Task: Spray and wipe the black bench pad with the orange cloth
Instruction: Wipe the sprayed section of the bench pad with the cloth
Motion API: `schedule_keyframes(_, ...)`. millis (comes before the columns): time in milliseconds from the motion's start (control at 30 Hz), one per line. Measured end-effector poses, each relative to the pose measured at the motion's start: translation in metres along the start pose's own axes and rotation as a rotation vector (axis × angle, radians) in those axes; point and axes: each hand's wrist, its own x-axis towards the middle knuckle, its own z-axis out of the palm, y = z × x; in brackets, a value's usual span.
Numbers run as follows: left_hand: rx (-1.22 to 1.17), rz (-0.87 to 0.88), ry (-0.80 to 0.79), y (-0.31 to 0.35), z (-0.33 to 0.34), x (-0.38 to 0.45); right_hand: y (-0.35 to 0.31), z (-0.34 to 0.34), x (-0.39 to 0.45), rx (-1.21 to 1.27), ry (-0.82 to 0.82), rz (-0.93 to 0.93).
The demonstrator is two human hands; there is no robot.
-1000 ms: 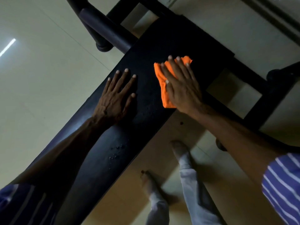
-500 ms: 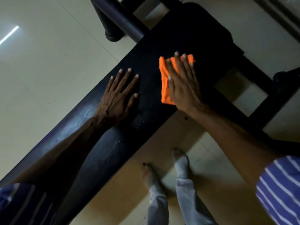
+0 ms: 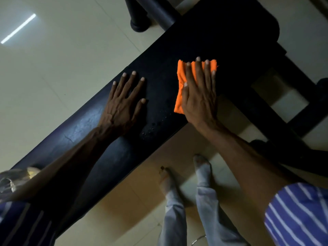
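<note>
The black bench pad (image 3: 159,82) runs diagonally from lower left to upper right. A folded orange cloth (image 3: 180,86) lies flat on it, near its right edge. My right hand (image 3: 200,96) presses down on the cloth with fingers spread, covering most of it. My left hand (image 3: 124,103) rests flat on the pad to the left of the cloth, fingers apart, holding nothing. Small spray droplets (image 3: 152,126) glisten on the pad between the two hands, toward the near edge.
Black frame bars (image 3: 156,9) and a round foot (image 3: 140,25) stand at the bench's far end, more frame (image 3: 291,103) at the right. My feet (image 3: 200,162) stand on the pale tiled floor beside the bench. A pale translucent object (image 3: 16,178) shows at the left edge.
My right hand has turned with the cloth so the fingers point more straight up the pad. The left hand has stayed flat in place. The view has shifted, showing more of the near pad.
</note>
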Motion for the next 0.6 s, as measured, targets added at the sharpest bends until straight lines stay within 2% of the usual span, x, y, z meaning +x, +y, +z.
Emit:
schedule_keyframes(67,-0.008,-0.028,0.009,-0.006,0.002,-0.014,-0.031,0.009,-0.028,0.019,0.03,0.024)
schedule_keyframes(133,-0.011,-0.059,0.018,-0.01,0.003,-0.028,-0.052,0.016,-0.064,0.017,-0.014,-0.091)
schedule_keyframes(200,-0.022,-0.076,0.023,-0.013,0.004,-0.04,-0.052,0.017,-0.087,-0.005,-0.08,-0.21)
schedule_keyframes(300,-0.022,-0.103,0.028,-0.014,0.006,-0.058,-0.034,0.011,-0.075,-0.016,-0.118,-0.325)
schedule_keyframes(367,-0.033,-0.121,0.04,-0.014,0.008,-0.065,-0.028,0.009,-0.052,-0.018,-0.091,-0.306)
schedule_keyframes(500,-0.055,-0.174,0.065,-0.016,0.011,-0.08,-0.059,0.014,-0.042,0.007,-0.023,-0.065)
schedule_keyframes(533,-0.053,-0.194,0.075,-0.017,0.012,-0.085,-0.068,0.016,-0.055,0.017,-0.03,-0.084)
schedule_keyframes(600,-0.058,-0.231,0.088,-0.017,0.012,-0.096,-0.081,0.017,-0.092,0.014,-0.103,-0.246)
